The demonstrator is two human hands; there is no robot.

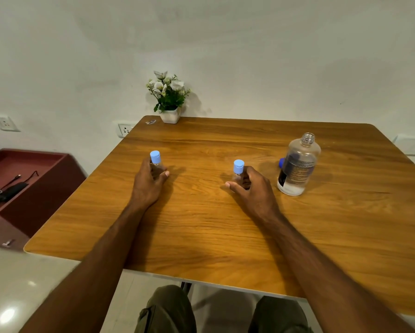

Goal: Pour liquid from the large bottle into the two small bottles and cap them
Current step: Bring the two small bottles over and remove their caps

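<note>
Two small clear bottles with light blue caps stand upright on the wooden table [201, 236]. My left hand [149, 183] is wrapped around the left small bottle [155, 162]. My right hand [252, 188] grips the right small bottle [238, 170], thumb sticking out to the left. The large clear bottle [299, 164] with a dark label stands uncapped to the right of my right hand, a little liquid at its bottom. Its dark blue cap [281, 162] lies on the table just behind it, partly hidden.
A white pot of artificial flowers [169, 97] stands at the table's far edge by the wall, a small metal object [150, 122] beside it. A dark red cabinet [26, 179] with cables and a device sits to the left, below table height.
</note>
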